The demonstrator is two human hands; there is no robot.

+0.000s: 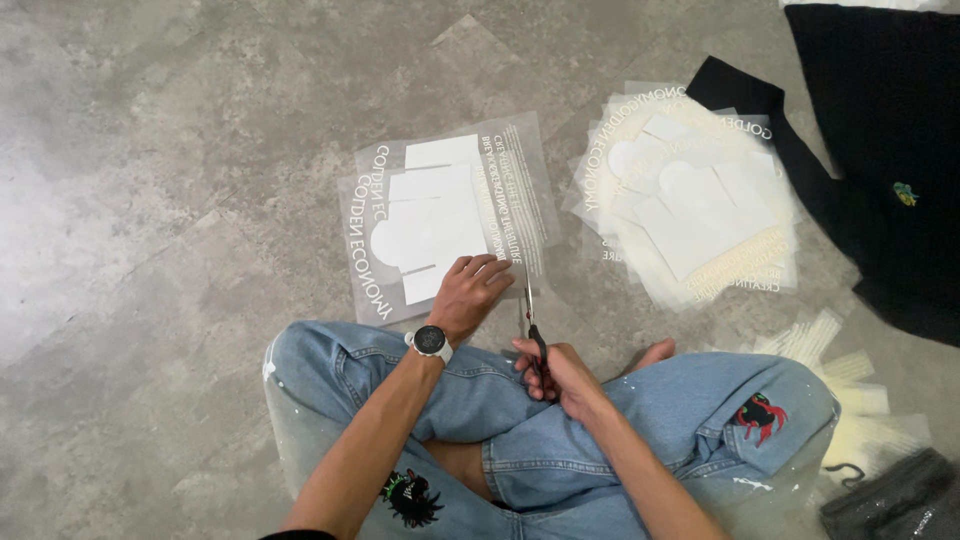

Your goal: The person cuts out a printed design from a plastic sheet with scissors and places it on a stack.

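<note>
I sit cross-legged on the floor in blue jeans. My left hand (468,293), with a watch (431,342) on the wrist, presses down on the near edge of a small stack of clear transfer sheets (445,215) with white print. My right hand (555,372) grips the black handles of a pair of scissors (531,310). The blades point away from me, along the right edge of that stack, beside my left fingers.
A fanned pile of similar printed sheets (690,195) lies to the right. A black garment (880,150) with a small embroidered patch spreads at the far right. Cut strips (850,385) and a dark bag (895,500) lie by my right knee. The floor is grey stone-look tile (150,200).
</note>
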